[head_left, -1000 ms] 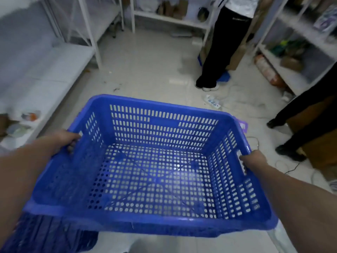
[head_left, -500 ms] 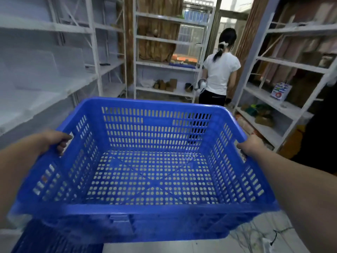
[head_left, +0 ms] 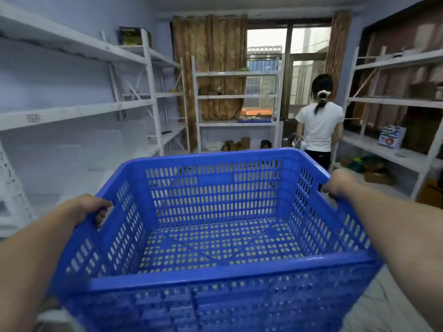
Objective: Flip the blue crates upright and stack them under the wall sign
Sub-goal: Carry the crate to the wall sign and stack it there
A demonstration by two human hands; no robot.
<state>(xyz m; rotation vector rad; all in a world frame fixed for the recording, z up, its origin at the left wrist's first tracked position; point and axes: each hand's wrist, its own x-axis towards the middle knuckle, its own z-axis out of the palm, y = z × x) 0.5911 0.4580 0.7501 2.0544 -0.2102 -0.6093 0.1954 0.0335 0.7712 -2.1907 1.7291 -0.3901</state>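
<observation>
Held upright at centre, nothing inside: blue perforated plastic crate [head_left: 215, 236]. Gripping its rim: left hand [head_left: 84, 209] at 9 o'clock, right hand [head_left: 340, 183] at 3 o'clock. Farther, at 1 o'clock: person in white shirt [head_left: 318, 125]. White metal shelving [head_left: 237, 97] at 12 o'clock; labels unreadable.

left hand [head_left: 82, 208]: bare, no glove, no ring or watch that I can spot
left forearm [head_left: 36, 255]: bare all the way to the picture's edge, no sleeve showing
right hand [head_left: 340, 182]: bare too, nothing on the wrist
right forearm [head_left: 395, 226]: also bare, no sleeve or strap anywhere
rest of the body: out of shot, just the two arms
</observation>
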